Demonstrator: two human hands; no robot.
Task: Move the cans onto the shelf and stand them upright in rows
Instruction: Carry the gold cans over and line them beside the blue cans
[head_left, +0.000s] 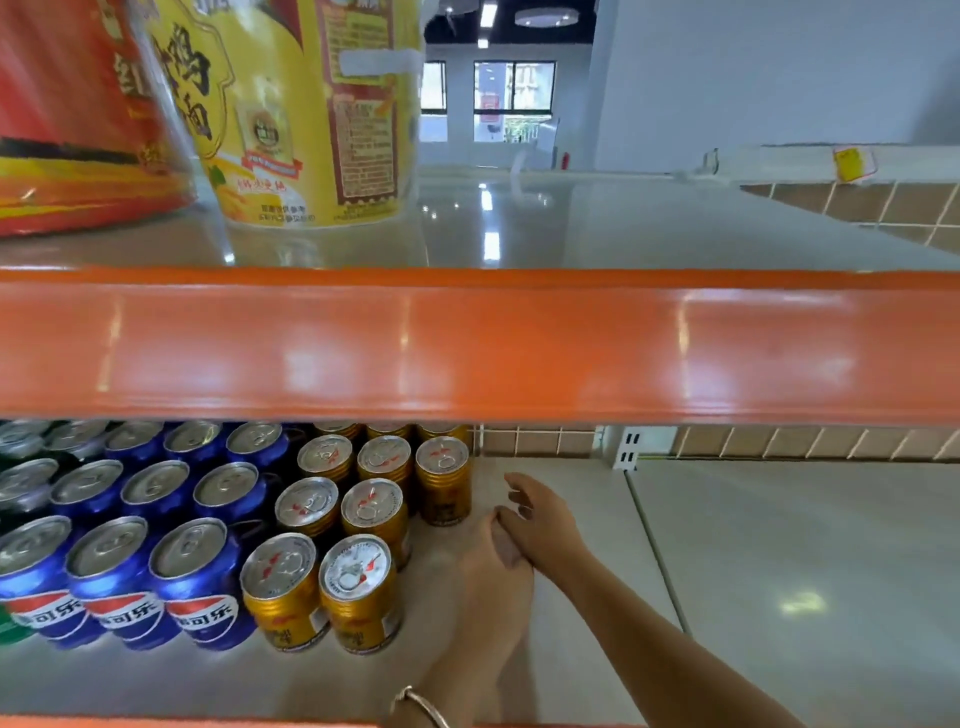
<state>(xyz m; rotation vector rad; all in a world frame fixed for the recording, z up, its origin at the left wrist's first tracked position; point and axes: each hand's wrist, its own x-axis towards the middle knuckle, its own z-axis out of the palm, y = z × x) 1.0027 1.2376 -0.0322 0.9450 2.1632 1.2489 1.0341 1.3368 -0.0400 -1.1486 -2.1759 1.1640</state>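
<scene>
An upper shelf (571, 228) with a wide orange front strip (467, 348) runs across the middle of the view. Below it is the pale lower shelf (779, 571), backed by a brown tiled wall (805, 441). Two big tubs stand at the left end of the upper shelf, a red one (67, 114) and a yellow one (291, 114) just beside it. The cans are on the left part of the lower shelf, all upright with their pull-tab tops up and packed in rows running front to back. The blue cans (192, 587) are further left and the gold cans (363, 592) are to their right, the two groups touching. The rightmost gold row stops short of the front, and its nearest can (443, 483) stands at the open edge of the block. Both bare forearms reach in over the bare part of the shelf to the right of the cans. The right hand (540, 519) has loosely curled fingers that point toward that gold can, near it but not touching, and it holds nothing. The left hand (493, 577) lies back-up with its fingers stretched forward, and its tips meet the underside of the right hand; it has no can either. A thin bracelet (421, 704) circles the left wrist. A small yellow tag (852, 163) sits on a far ledge at upper right.
</scene>
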